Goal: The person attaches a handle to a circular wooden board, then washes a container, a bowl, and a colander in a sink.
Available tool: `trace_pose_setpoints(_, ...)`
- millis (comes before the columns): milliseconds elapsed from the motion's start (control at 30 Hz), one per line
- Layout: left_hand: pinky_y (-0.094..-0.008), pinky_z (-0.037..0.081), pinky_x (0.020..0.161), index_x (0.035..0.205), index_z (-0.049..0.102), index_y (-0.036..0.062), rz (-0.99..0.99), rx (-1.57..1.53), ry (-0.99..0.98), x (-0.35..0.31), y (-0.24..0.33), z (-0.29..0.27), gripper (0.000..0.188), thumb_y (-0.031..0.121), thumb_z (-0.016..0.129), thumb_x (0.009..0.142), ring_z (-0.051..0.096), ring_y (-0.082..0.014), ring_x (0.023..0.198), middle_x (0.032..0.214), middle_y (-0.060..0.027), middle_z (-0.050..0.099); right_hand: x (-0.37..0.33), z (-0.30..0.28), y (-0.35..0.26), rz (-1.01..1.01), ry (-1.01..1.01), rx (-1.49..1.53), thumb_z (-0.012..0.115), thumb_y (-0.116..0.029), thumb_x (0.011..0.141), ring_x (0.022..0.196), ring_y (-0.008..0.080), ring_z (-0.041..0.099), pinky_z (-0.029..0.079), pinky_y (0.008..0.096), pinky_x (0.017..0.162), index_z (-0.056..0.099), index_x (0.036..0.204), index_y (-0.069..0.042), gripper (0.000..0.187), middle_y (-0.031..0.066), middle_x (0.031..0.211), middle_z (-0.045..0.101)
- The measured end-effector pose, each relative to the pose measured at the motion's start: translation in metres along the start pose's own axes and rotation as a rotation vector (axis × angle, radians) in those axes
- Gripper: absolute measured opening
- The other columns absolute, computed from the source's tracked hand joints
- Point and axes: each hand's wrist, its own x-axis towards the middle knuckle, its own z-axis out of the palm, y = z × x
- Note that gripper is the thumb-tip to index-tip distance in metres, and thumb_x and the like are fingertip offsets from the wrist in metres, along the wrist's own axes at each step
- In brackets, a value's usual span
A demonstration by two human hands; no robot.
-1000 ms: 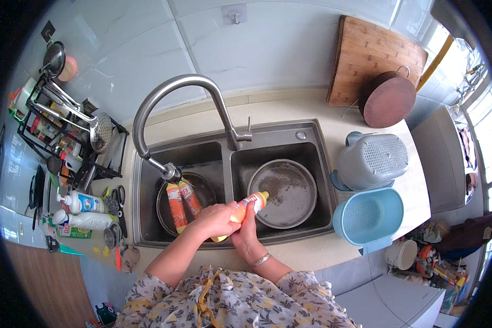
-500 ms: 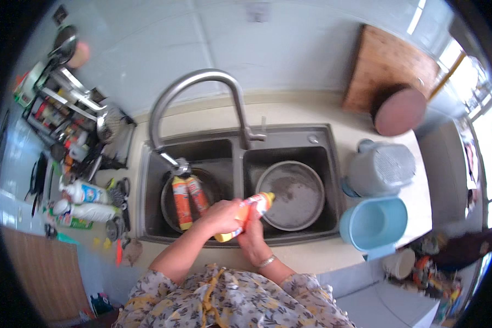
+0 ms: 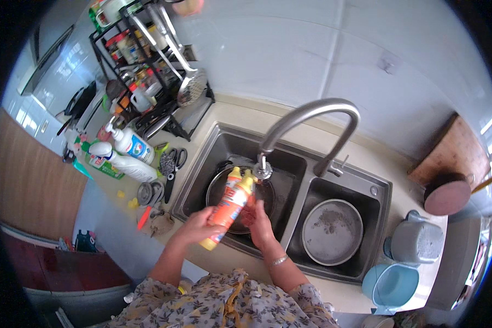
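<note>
An orange bottle (image 3: 230,206) with a yellow top and a yellow base is tilted above the front of the left basin. My left hand (image 3: 198,225) is closed around its lower part. Beside it, my right hand (image 3: 261,225) has its thumb raised apart from its fingers, which are partly hidden by the bottle; it seems to hold nothing. Behind the held bottle, another orange bottle with a yellow cap (image 3: 234,175) stands in the left basin, in or at a dark round pan (image 3: 215,191). A further one is mostly covered. The faucet head (image 3: 263,170) hangs close to the bottle tops.
A round metal pan (image 3: 332,232) lies in the right basin. Right of the sink are a grey pot (image 3: 418,240) and a light blue tub (image 3: 391,287). Spray bottles (image 3: 127,167), scissors (image 3: 177,158) and a utensil rack (image 3: 147,82) occupy the left counter.
My view has turned left. The held bottle has moved from the basin divider to the left basin, its top swinging up toward the faucet. My right hand has come off it.
</note>
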Motion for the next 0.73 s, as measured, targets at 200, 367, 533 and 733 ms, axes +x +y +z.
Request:
trace_pose_setpoints(200, -0.0422, 0.047, 0.084, 0.129, 0.048, 0.008, -0.021, 0.648, 0.575, -0.045, -0.036, -0.07, 0.069, 0.03, 0.073, 0.068, 0.056, -0.0349, 0.102, 0.112, -0.0168, 0.055, 0.076, -0.006, 0.032, -0.212, 0.336, -1.425, 0.069, -0.037, 0.071, 0.107, 0.0331, 0.052, 0.04, 0.0431, 0.095, 0.052, 0.12, 0.0, 0.063, 0.0179, 0.109, 0.057)
trace_pose_setpoints(367, -0.0433, 0.046, 0.084, 0.129, 0.05, 0.0122, -0.076, 0.744, 0.769, -0.071, -0.051, -0.099, 0.068, 0.018, 0.074, 0.066, 0.056, -0.0342, 0.1, 0.111, -0.0141, 0.056, 0.085, -0.002, 0.044, -0.024, 0.486, -1.347, 0.076, -0.03, 0.062, 0.116, 0.0392, 0.045, 0.039, 0.0431, 0.101, 0.034, 0.133, 0.002, 0.089, 0.0235, 0.125, 0.045)
trace_pose_setpoints(533, -0.044, 0.04, 0.09, 0.126, 0.055, 0.0144, 0.052, 0.985, 0.877, -0.066, -0.075, -0.12, 0.062, 0.01, 0.073, 0.067, 0.054, -0.0308, 0.104, 0.112, -0.0102, 0.056, 0.113, -0.036, 0.067, -0.025, 0.484, -1.185, 0.079, -0.026, 0.06, 0.105, 0.0381, 0.057, 0.046, 0.0391, 0.093, 0.046, 0.123, 0.002, 0.076, 0.0228, 0.111, 0.058)
trace_pose_setpoints(733, -0.0472, 0.031, 0.105, 0.135, 0.045, 0.0162, -0.109, 1.012, 0.926, -0.056, -0.099, -0.121, 0.069, 0.011, 0.07, 0.071, 0.046, -0.0294, 0.119, 0.125, -0.0116, 0.051, 0.123, -0.051, 0.072, 0.154, 0.292, -0.621, 0.071, -0.008, 0.072, 0.097, 0.0384, 0.063, 0.049, 0.0509, 0.086, 0.055, 0.119, -0.007, 0.05, 0.0149, 0.108, 0.065)
